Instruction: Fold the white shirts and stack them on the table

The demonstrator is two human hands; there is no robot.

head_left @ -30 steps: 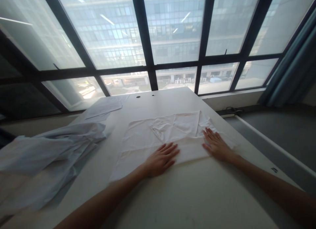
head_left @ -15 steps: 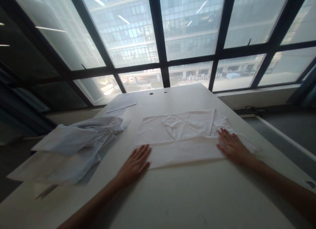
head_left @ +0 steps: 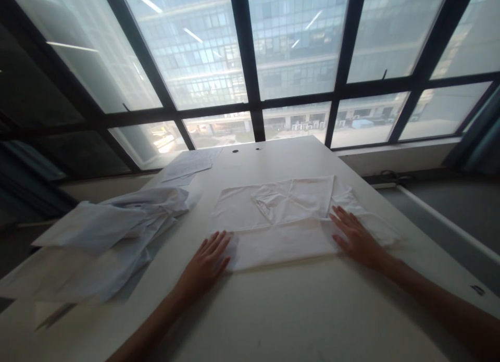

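A white garment point(head_left: 281, 242), partly folded, lies flat on the white table point(head_left: 289, 310). Its near part forms a long smooth band, and the far part shows wrinkles around its middle. My left hand point(head_left: 207, 260) rests palm down at the left end of the band, fingers stretched out. Over the right end lies my right hand point(head_left: 355, 237), also flat with its fingers extended. Loose, crumpled cloth spreads to the right beyond that hand. Neither hand grips anything.
A pile of white cloth point(head_left: 105, 242) lies at the left, overhanging the table edge. Sheets of paper point(head_left: 187, 164) are at the far left of the table. Two round holes sit near the far edge. Large windows with dark frames point(head_left: 255, 117) stand behind.
The view has shifted slightly. My right hand has slid a little leftward and nearer on the garment; my left hand stays at the left end.
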